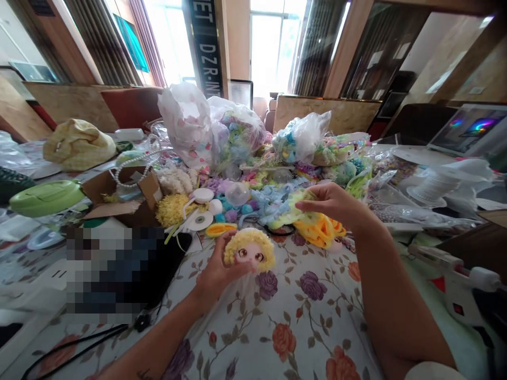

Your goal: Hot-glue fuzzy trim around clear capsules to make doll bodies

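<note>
My left hand [217,272] is closed around a doll head [250,251] with curly yellow hair, large brown eyes and a pale face, held just above the flowered cloth. The face points toward me. My right hand [327,203] is raised to the right of it, thumb and fingers pinching a piece of pale yellow-green gauzy fabric [297,203]. Directly under that hand lies a bundle of orange yarn-like strips [317,231]. Behind the doll head sits a flat orange-yellow loop [221,229]. The fabric's far end merges with a light-blue heap [271,198], so its edge is unclear.
An open cardboard box [122,198] and a green case [46,198] stand left. A phone-like black object [174,269] lies near my left forearm. Plastic bags of colourful trims [237,132] fill the back. A glue gun [455,290] and a white spool [428,187] are at right.
</note>
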`<state>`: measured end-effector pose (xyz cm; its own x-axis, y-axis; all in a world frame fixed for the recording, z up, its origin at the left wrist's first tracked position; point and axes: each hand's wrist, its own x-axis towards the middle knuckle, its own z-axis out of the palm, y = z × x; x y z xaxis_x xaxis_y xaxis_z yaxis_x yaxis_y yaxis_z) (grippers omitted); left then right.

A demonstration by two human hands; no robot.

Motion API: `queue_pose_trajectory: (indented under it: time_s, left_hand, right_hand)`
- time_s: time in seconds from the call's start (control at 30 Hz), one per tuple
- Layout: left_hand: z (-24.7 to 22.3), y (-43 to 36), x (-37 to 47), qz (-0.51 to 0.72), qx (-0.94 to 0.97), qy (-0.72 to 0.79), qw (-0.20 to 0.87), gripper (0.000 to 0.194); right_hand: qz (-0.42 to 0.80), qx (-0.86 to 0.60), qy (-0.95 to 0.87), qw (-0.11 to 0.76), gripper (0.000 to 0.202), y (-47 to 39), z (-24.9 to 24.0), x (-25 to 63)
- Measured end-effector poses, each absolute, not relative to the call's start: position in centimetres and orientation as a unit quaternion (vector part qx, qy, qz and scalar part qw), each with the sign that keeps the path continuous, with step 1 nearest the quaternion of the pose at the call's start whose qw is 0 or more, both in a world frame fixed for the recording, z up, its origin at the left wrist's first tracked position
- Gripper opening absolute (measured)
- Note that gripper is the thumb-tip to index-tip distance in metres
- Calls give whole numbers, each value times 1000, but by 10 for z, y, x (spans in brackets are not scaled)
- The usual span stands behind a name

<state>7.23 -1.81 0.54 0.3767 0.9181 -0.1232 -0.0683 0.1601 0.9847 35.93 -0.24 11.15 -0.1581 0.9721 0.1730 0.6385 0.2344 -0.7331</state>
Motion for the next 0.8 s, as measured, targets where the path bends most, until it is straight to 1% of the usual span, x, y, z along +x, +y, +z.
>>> queue_pose_trajectory:
  time_s: [0.07, 0.17, 0.27, 0.33, 0.4, 0.47, 0.6, 0.7, 0.8]
  left_hand:
    - [4, -17, 77, 395, 497, 387, 669, 81]
    - [4, -19, 78, 415, 464, 395, 675, 89]
    - [9, -21, 77, 424, 464, 396, 669, 94]
    - [15, -21, 78, 403, 492, 377, 673, 92]
    - [22, -19, 82, 380, 523, 354, 676, 86]
    - [27, -14, 90, 371, 544, 351, 666, 82]
    - [32, -3, 110, 353, 557, 354, 663, 86]
    - [28, 1, 126, 365, 561, 332, 665, 84]
    - [19, 3, 137, 371, 564, 325, 662, 82]
  right_hand:
    - [323, -529, -700, 355, 38, 1, 107, 350]
    - [406, -455, -708, 357, 31, 4, 101, 336]
    - [475, -398, -722, 307, 35, 2, 99, 326]
    - [500, -396, -723, 265, 40, 0, 98, 325]
    - [494, -425, -713, 260, 44, -1, 96, 329]
    - [477, -460, -692, 287, 46, 1, 94, 337]
    - [478, -494, -655, 314, 50, 5, 91, 356]
    - [470, -517, -651, 296, 48, 6, 89, 362]
    - [441, -536, -675, 252, 48, 5, 92, 359]
